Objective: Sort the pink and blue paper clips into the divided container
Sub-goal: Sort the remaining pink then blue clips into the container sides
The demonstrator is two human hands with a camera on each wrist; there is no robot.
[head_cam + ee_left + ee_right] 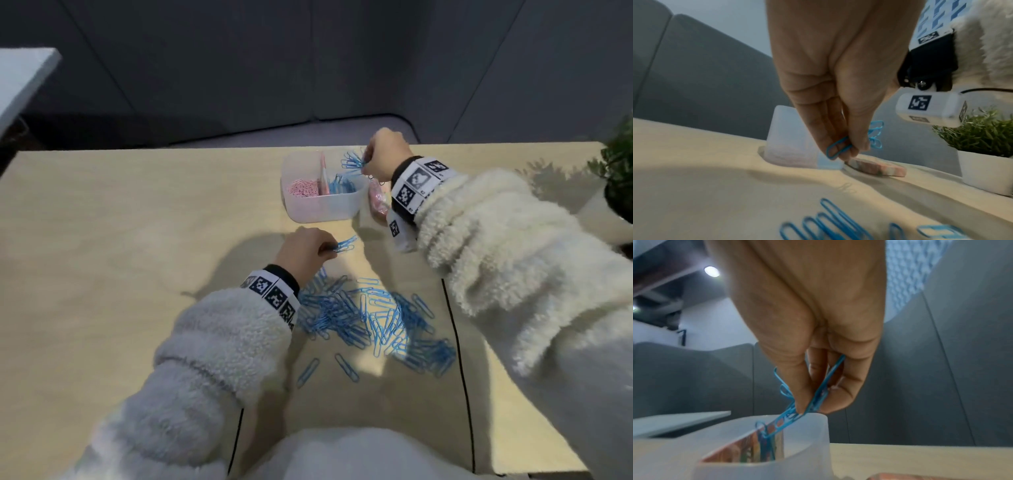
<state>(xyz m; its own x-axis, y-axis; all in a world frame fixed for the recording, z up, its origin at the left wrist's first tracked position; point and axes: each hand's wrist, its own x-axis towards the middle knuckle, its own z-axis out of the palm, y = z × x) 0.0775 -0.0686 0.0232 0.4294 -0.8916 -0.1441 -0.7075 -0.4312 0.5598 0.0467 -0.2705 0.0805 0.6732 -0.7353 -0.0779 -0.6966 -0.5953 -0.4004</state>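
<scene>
Light, stiff, tangle-prone blue clips point(370, 318): pinched in both hands, right point(385, 156) over container point(322, 210), left point(303, 251) above counter point(120, 240).

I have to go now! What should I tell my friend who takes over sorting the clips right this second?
Right hand pinches a bunch of blue clips over the divided container, above its right side.
Left hand pinches a few blue clips just above the table.
Done: pink clips lie in the left compartment, some blue in the right.
Left: the big blue pile near you.
</scene>
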